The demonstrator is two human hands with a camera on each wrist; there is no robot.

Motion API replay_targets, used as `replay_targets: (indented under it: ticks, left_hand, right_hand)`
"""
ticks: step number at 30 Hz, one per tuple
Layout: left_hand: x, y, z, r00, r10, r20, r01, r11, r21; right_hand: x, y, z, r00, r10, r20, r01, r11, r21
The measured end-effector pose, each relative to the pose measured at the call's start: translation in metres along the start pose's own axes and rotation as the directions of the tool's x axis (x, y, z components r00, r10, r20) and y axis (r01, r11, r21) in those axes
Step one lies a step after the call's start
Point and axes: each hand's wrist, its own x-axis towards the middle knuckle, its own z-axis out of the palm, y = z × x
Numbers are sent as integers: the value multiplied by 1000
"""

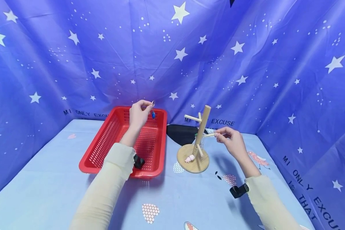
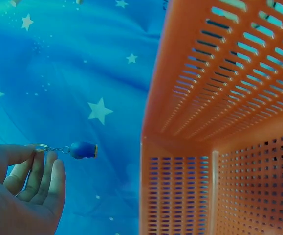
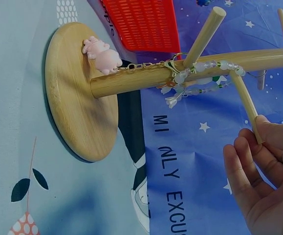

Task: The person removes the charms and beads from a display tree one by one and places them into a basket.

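My left hand (image 1: 138,116) is over the far part of the red basket (image 1: 162,150). Its thumb and finger pinch the metal ring of a keychain, whose dark blue charm (image 2: 83,150) dangles from a short chain. My right hand (image 1: 233,142) pinches the tip of a peg (image 3: 246,100) on the wooden rack (image 1: 202,126). A beaded bracelet (image 3: 209,66) hangs on that peg, close to the post. From a lower peg, a keychain with a pink animal figure (image 3: 107,59) hangs by its chain, the figure resting at the round base (image 3: 65,93).
The rack stands to the right of the basket on a light blue patterned cloth (image 1: 172,198). Other pegs (image 1: 193,118) stick out from its post. Behind rises a blue curtain (image 1: 149,48) with stars. A black camera (image 1: 138,162) is worn on my left wrist.
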Motion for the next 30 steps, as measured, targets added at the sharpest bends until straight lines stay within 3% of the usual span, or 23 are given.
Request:
replay_targets:
  ticks: [8, 19, 30]
  left_hand:
    - [10, -14, 0, 998, -62, 29, 62, 998, 4]
    - [13, -41, 4, 986, -145, 77, 142, 989, 45]
    - [11, -48, 4, 973, -180, 147, 178, 984, 25]
  right_hand:
    - [2, -2, -1, 1000, 9, 0, -9, 999, 45]
    - [2, 0, 0, 1000, -3, 7, 3, 999, 40]
    - [1, 0, 0, 1000, -17, -2, 17, 999, 32]
